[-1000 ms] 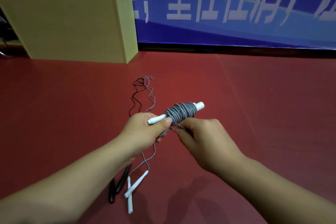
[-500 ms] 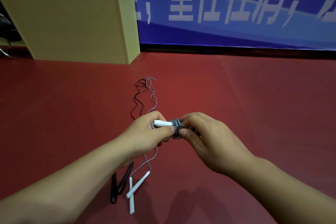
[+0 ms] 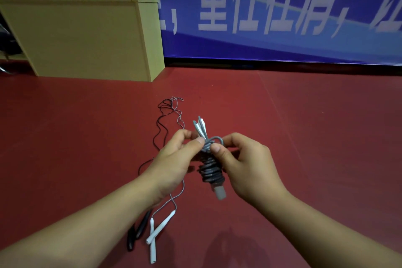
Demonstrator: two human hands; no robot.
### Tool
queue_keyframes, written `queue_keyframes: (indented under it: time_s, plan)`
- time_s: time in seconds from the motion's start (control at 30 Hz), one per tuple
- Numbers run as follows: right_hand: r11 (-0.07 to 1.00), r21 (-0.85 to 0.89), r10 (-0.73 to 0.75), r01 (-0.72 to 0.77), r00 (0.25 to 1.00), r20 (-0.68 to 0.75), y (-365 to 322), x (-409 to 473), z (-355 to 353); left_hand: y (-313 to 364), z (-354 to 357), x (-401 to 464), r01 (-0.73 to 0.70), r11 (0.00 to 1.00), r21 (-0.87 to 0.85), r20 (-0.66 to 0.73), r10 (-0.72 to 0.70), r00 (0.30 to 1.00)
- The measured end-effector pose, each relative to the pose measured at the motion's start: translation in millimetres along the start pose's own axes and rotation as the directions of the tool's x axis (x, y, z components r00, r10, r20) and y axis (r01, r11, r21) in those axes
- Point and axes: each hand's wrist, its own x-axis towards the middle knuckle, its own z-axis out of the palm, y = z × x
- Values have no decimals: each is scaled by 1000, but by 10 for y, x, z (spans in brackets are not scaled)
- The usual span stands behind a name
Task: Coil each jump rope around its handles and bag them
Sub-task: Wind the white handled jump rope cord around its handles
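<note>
Head view: both hands pinch coiled grey rope; banner characters cropped.

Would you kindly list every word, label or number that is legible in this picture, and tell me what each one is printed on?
"重任在肩" in large white characters, with a comma before and after, on the blue banner along the back wall; the strokes are slanted, so this reading is likely rather than certain.
The characters at the banner's left end are cut off by the top edge and unreadable.
The one at its right end is cut off by the frame.
No text shows on the wooden box or the coiled jump rope.
</note>
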Motion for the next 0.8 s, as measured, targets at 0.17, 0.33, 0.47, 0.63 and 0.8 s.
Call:
queue_keyframes:
  time_s: [0.17, 0.33, 0.47, 0.63, 0.8]
  plan:
    - [999, 0, -41, 41, 999, 32, -56, -23, 36, -23, 78, -18, -61, 998, -25, 62, 62, 996]
    - [996, 27, -90, 88, 991, 98, -60, -55, 71, -8, 130, -32, -77, 991, -111, 61, 84, 995]
    - [992, 121, -53, 32, 983, 174, -76, -35, 34, -12, 125, 1, -72, 995, -75, 35, 75, 997]
    - [959, 261, 52, -106, 977, 205, -126, 29, -10, -81, 93, 38, -61, 996, 58, 0, 61, 998]
    - [953, 259, 119, -160, 979, 167, -115, 107, -63, -98, 74, 32, -37, 979, 201, -22, 42, 999]
